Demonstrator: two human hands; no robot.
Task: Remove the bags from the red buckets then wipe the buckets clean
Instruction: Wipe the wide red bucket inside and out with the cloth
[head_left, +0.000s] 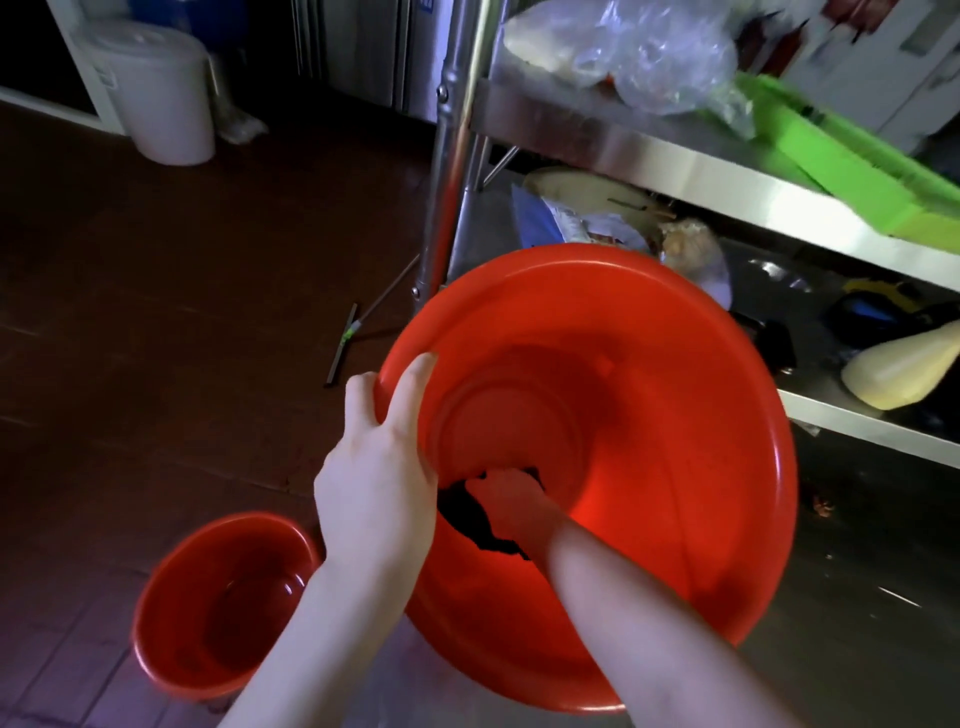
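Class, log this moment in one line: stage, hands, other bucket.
stage: wiping | left hand grips large red bucket rim | right hand holds dark cloth inside it | small red bucket on floor

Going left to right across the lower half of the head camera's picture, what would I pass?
Small red bucket → left hand gripping the rim of the large red bucket → right hand inside it, on a dark cloth → cream bottle on the shelf.

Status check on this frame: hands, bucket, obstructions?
Left hand grips big red bucket rim. Right hand holds dark cloth inside it. Small red bucket aside; nothing blocking.
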